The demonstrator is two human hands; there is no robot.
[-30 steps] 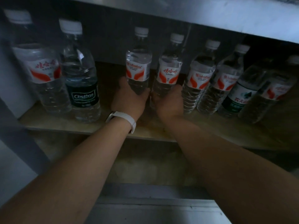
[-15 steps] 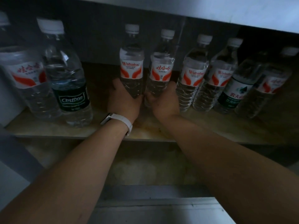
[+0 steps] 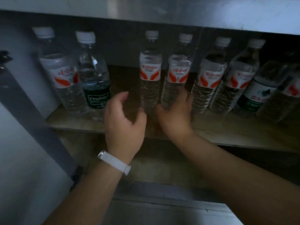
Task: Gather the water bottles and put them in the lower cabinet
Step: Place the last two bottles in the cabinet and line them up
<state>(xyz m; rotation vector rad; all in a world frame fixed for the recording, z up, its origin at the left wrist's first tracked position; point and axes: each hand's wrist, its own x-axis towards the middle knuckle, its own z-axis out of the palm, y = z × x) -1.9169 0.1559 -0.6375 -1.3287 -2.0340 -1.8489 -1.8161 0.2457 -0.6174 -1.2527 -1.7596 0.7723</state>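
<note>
Dim wooden shelf (image 3: 227, 134) inside a cabinet, its front edge running across beneath both wrists and a pale upper panel (image 3: 162, 13) overhanging close above the bottle caps. Eight water bottles stand upright in a row on it. At the left end a large red-label bottle (image 3: 63, 75) touches the Cestbon bottle (image 3: 95, 88), both close to the left wall. Right of them lies a gap of bare wood, the widest open stretch in the row. The left hand (image 3: 123, 117) sits in front of that gap, fingers loosely curved and apart, holding nothing. Its thumb is just beside the base of the centre bottle (image 3: 150, 82); whether it touches I cannot tell. The right hand (image 3: 175, 116) is wrapped round the lower part of the held bottle (image 3: 177, 78), thumb on its left, fingers on its right, squeezed in against the next red-label bottle (image 3: 209, 82). Beyond come another red-label bottle (image 3: 237, 85), a green-label bottle (image 3: 256, 95) and a dim last bottle (image 3: 285, 95), packed with hardly any space between. A strip of free shelf lies in front of the row. A white wristband (image 3: 115, 163) circles the left wrist, and a grey door edge (image 3: 32, 114) slants down on the left
</note>
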